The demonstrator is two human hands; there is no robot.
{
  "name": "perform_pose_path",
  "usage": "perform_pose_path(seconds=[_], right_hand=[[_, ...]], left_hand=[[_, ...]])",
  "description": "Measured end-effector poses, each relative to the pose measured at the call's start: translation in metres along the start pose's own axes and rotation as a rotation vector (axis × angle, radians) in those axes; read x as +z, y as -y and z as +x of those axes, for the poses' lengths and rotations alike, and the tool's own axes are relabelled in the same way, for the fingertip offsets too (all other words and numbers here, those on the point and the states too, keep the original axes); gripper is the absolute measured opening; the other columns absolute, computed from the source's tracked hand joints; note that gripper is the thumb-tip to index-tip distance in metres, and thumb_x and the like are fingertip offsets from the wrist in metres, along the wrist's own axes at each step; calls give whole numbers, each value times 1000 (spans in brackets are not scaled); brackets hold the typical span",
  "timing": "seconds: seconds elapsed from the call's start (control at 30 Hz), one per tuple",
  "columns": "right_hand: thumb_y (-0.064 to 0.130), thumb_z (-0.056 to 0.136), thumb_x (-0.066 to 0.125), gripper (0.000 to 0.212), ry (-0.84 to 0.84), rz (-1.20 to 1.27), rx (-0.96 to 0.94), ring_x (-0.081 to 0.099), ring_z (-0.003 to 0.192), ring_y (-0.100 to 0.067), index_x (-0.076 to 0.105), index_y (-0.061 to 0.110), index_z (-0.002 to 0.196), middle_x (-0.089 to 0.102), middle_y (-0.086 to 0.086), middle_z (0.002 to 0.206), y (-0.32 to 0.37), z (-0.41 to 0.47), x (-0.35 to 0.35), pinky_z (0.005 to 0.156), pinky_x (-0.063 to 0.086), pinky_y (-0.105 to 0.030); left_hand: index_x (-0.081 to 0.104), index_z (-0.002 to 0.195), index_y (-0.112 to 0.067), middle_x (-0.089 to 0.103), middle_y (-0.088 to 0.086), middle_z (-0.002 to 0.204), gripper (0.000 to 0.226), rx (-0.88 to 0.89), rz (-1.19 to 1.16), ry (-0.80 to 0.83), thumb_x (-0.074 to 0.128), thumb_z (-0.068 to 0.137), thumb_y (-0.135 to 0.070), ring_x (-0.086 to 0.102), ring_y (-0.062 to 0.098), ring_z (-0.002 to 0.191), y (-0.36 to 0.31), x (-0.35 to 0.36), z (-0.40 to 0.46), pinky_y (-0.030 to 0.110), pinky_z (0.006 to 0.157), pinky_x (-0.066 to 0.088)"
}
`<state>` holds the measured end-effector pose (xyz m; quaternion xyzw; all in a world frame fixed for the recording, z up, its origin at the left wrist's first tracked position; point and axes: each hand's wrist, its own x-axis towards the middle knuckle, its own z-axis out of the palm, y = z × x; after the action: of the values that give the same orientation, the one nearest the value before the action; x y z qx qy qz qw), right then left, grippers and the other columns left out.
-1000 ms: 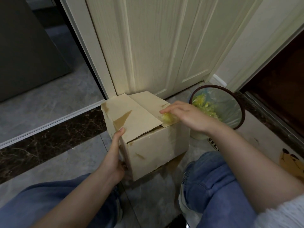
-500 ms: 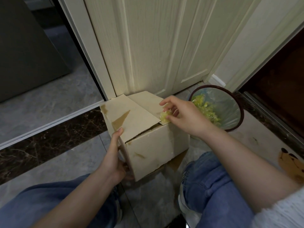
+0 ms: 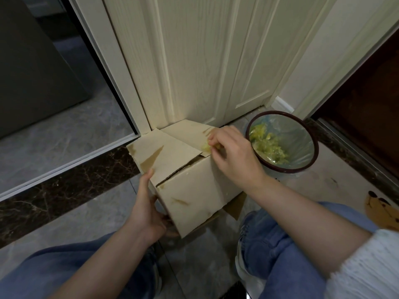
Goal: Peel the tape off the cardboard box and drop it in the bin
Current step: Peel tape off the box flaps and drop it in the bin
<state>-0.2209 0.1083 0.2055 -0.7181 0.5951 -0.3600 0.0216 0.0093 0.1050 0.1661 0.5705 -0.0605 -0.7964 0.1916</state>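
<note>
Right-hand grip (image 3: 228, 152) pinches what looks like a crumpled wad of yellowish tape (image 3: 206, 147) at the cardboard box (image 3: 190, 186) top flap edge; the left hand (image 3: 146, 210) clasps the box's corner. Tape may tear short, or cling to fingers above the bin (image 3: 282, 141).

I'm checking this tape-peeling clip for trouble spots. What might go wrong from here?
The right hand pinches a crumpled yellowish wad of tape at the flap edge of the cardboard box; sticky tape may cling to the fingers instead of dropping into the bin. Only the left hand steadies the box at its near corner, so a hard pull might tip it or tear the flap.
</note>
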Motion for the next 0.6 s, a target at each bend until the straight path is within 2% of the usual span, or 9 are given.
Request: perform_pose_path(seconds=[0.1, 0.23, 0.3, 0.4, 0.47, 0.53, 0.6], right_hand=[[-2, 82, 71, 12, -3, 49, 3, 59, 93, -21, 64, 5, 89, 65, -7, 96, -3, 0, -1, 77, 52, -37], [1, 82, 72, 10, -70, 107, -15, 63, 94, -21, 70, 0, 91, 70, -9, 99, 2, 0, 1, 83, 53, -33], [3, 82, 72, 11, -94, 121, -11, 65, 97, -22, 73, -1, 92, 71, -11, 104, 3, 1, 2, 88, 52, -36], [4, 85, 70, 10, -64, 127, 34, 61, 102, -18, 76, 4, 93, 59, -10, 128, 3, 1, -2, 92, 51, -31], [10, 84, 73, 9, -38, 53, 72, 54, 106, -18, 78, 14, 91, 55, -5, 130, 1, 3, -6, 92, 48, -34], [17, 83, 76, 10, -7, 33, 173, 48, 111, -18, 79, 24, 88, 57, 2, 124, -4, 8, -11, 97, 42, -36], [17, 82, 78, 14, 78, 230, 391, 50, 114, -11, 78, 30, 89, 60, 9, 119, -4, 13, -16, 103, 41, -32]], left_hand=[[56, 138, -31, 55, 27, 135, 103, 19, -2, -16, 67, 51, -85, 49, 53, 121, -2, 1, -2, 75, 92, 39], [58, 138, -34, 54, 26, 139, 109, 23, -15, 6, 71, 44, -86, 48, 54, 124, -2, -2, -1, 81, 98, 33], [58, 139, -33, 54, 26, 138, 106, 16, -22, 15, 68, 49, -88, 49, 54, 123, -3, -2, 0, 81, 98, 33], [57, 139, -31, 55, 28, 137, 98, -2, -35, 14, 62, 60, -88, 48, 55, 123, -4, 0, 0, 80, 100, 31], [56, 140, -31, 56, 27, 135, 96, 0, -29, 1, 61, 62, -86, 49, 54, 122, -3, 1, -1, 79, 100, 33], [50, 144, -33, 55, 28, 135, 103, 6, -19, -17, 65, 57, -85, 49, 54, 121, -2, 2, -1, 76, 88, 39], [48, 145, -34, 54, 29, 135, 106, 12, -10, -23, 66, 54, -84, 49, 54, 120, -2, 2, -2, 73, 82, 41]])
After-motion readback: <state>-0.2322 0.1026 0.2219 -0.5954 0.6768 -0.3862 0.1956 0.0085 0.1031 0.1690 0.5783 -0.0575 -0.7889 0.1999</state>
